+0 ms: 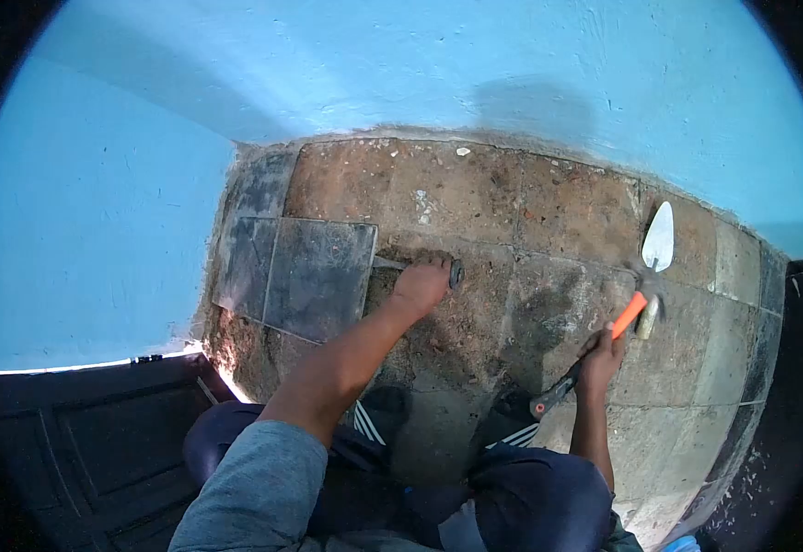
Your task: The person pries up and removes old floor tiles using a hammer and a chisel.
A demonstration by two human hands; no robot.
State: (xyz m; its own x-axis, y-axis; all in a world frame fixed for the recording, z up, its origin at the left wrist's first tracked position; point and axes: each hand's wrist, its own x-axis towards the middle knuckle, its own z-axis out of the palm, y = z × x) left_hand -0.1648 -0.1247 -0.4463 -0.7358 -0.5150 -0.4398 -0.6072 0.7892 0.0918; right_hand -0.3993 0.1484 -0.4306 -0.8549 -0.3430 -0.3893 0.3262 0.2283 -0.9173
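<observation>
My left hand [422, 283] is closed around a chisel [388, 263], palm down near the floor. Its metal blade points left, with the tip at the right edge of a dark square tile [320, 271]; the round butt end shows past my fingers. On the right, my right hand [601, 359] grips a hammer [630, 316] by its orange and black handle. The hammer head is raised and slightly blurred, above a pointing trowel [659, 237] that lies on the floor with its blade toward the wall.
Blue walls [98, 230] meet in a corner at the back left. A dark panelled door [125, 432] stands at lower left. Crumbly soil and bare mortar [456, 193] cover much of the tiled floor. My knees [539, 501] and shoes are close below my hands.
</observation>
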